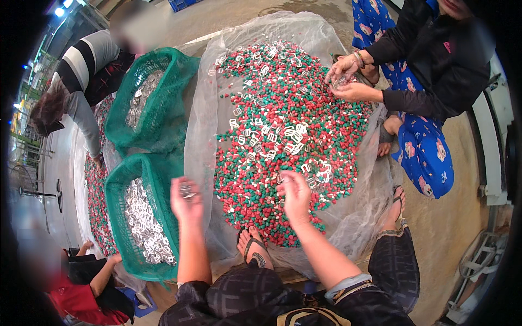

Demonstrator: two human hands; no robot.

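Note:
Before me a wide heap of small red, green and white pellets [255, 206] is spread on a translucent sheet [202, 130]. Scattered on it lie flat silver slotted buckles [269, 138]. My left hand [186, 204] is closed around a few of these buckles, beside the rim of a green net-lined basket [113, 217]. Inside that basket is a pile of loose silver buckles [145, 228]. Over the near part of the heap, my right hand [296, 193] has thumb and fingers pinched at a small pale piece, apparently a buckle.
A second green net-lined basket [114, 117] with buckles stands beyond the first. At the right a person [429, 70] crouches, holding buckles in both hands. Two more people work at the left by another pellet heap [98, 217]. My sandalled foot [253, 244] rests at the heap's near edge.

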